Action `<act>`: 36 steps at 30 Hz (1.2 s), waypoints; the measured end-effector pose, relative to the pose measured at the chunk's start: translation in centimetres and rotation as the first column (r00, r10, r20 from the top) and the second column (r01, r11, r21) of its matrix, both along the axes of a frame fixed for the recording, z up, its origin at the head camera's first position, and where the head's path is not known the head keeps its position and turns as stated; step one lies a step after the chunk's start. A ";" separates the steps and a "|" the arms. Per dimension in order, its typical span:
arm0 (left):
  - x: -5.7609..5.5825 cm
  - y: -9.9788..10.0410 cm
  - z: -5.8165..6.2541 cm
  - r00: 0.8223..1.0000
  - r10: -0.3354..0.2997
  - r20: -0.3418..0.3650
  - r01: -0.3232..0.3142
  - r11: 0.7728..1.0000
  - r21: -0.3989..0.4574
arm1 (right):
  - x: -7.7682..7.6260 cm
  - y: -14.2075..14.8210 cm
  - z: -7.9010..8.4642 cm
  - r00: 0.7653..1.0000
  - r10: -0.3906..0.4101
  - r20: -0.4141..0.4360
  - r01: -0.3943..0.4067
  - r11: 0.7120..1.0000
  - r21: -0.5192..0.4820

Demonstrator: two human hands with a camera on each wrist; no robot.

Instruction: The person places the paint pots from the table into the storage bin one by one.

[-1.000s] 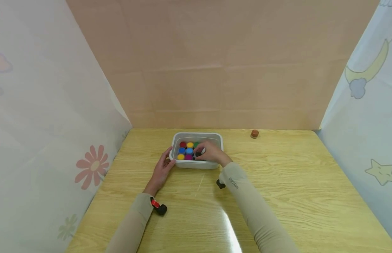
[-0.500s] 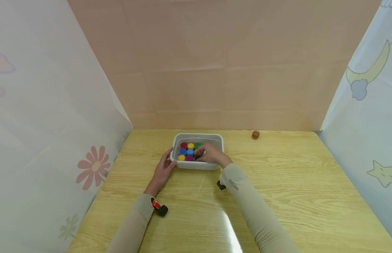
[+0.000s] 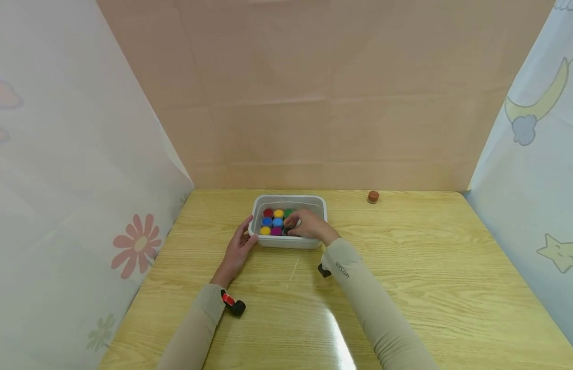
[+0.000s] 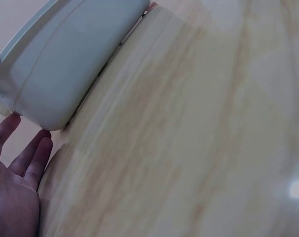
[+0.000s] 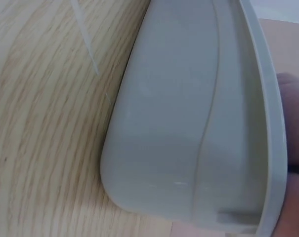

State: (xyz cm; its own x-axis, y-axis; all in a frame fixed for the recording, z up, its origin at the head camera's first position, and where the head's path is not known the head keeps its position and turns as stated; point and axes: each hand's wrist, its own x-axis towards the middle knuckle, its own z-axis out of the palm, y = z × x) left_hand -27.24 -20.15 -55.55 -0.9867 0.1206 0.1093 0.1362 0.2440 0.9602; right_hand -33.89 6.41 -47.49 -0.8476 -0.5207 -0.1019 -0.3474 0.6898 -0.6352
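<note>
A white plastic tub [image 3: 291,242] stands on the wooden table, holding several small round paint pots in rows. Their lids show red, yellow, green, blue, light blue [image 3: 277,222] and purple [image 3: 276,232]. My right hand [image 3: 309,226] reaches over the front rim, thumb and fingers around a black-lidded pot [image 3: 287,232] in the front row, partly covered by the fingers. In the right wrist view the tub wall [image 5: 164,113] hides most of that hand. My left hand [image 3: 239,246] touches the tub's left front corner, fairly straight fingers [image 4: 38,158] along its end and the thumb by the rim.
A small pot with a brown-red lid [image 3: 373,197] stands apart on the table [image 3: 434,267], toward the back right. Papered walls [image 3: 267,128] border the table behind and at both sides. Both wrists carry small black cameras [image 3: 237,307].
The black-lidded pot has gone lower in the tub, into the front row, with my right fingers around it. My left hand stays at the tub's corner.
</note>
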 end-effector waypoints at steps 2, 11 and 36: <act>0.0 -0.2 -0.1 1.000 -0.001 -0.007 0.001 1.000 -0.007 | 0.0 -0.1 -0.1 1.000 -0.003 -0.018 0.003 1.000 -0.006; 0.0 -0.7 -0.1 1.000 -0.011 -0.023 0.012 1.000 0.006 | -0.1 0.7 0.4 0.997 -0.001 -0.074 -0.009 0.991 -0.135; -0.2 -0.2 0.0 1.000 -0.016 -0.025 0.017 1.000 0.022 | -4.1 15.4 -1.1 0.859 -0.510 -0.055 0.438 0.785 -0.437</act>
State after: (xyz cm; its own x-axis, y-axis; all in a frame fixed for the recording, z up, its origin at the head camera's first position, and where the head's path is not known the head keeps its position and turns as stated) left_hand -27.43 -20.34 -55.58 -0.9815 0.1340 0.1365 0.1638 0.2202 0.9616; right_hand -38.03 21.86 -48.62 -0.9832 -0.0126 0.1823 -0.1645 0.4956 -0.8528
